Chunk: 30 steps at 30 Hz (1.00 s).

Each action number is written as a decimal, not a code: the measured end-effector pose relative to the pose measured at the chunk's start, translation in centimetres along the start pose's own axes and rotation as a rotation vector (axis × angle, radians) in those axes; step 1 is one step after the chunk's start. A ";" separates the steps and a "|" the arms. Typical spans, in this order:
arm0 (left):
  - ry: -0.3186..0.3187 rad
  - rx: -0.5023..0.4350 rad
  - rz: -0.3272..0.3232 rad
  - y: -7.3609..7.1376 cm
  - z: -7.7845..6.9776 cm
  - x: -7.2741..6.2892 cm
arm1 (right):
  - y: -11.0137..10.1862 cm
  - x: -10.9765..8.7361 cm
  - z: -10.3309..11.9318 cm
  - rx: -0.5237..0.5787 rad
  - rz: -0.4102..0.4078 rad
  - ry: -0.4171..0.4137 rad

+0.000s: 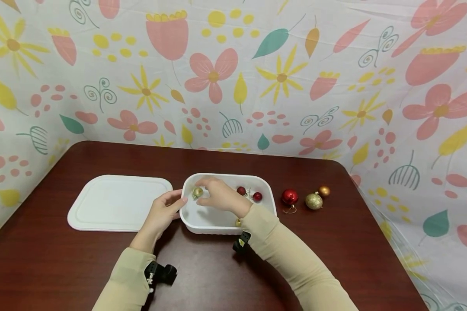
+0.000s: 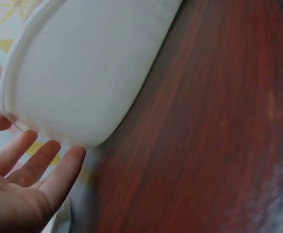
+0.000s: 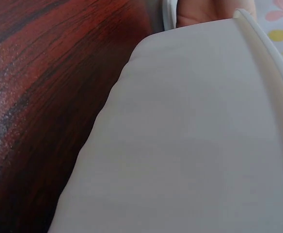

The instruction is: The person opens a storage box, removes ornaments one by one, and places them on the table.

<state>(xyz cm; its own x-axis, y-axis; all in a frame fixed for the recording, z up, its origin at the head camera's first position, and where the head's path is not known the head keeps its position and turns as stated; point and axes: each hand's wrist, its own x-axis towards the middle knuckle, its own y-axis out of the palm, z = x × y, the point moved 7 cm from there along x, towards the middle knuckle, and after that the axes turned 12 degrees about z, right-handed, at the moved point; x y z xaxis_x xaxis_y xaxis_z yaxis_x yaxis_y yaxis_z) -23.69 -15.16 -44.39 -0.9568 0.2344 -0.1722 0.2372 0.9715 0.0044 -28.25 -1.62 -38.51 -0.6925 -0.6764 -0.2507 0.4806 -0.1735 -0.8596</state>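
A white plastic box (image 1: 210,230) stands on the table with small Christmas baubles inside. My left hand (image 1: 164,211) grips its left end, thumb over the rim and fingers against the outer wall; the left wrist view shows these fingers (image 2: 66,174) at the box's end. Over the box's left half, my right hand (image 1: 222,198) reaches in with thumb and fingers parted beside a small gold bauble (image 1: 197,191). Two dark red baubles, one here (image 1: 257,196), lie at the right side of the box. Another gold bauble (image 1: 238,223) shows by the front wall, partly hidden by the right sleeve.
A white lid (image 1: 118,203) lies flat left of the box. To the right are a larger shiny red bauble (image 1: 289,196) with a string loop, a glittery gold bauble (image 1: 314,201) and a copper-coloured bauble (image 1: 324,191). A patterned cloth (image 1: 225,86) hangs behind the brown table (image 1: 202,276).
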 end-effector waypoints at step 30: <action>0.000 -0.010 0.005 0.0 0.1 0.2 | 1.0 0.6 0.4 -0.151 0.059 0.032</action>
<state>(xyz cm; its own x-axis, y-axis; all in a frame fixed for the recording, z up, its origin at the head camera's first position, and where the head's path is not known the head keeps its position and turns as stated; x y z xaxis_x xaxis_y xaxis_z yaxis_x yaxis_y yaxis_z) -23.83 -15.15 -44.51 -0.9556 0.2391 -0.1721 0.2400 0.9706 0.0155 -27.95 -2.46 -39.37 -0.6833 -0.6588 -0.3147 0.4364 -0.0229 -0.8994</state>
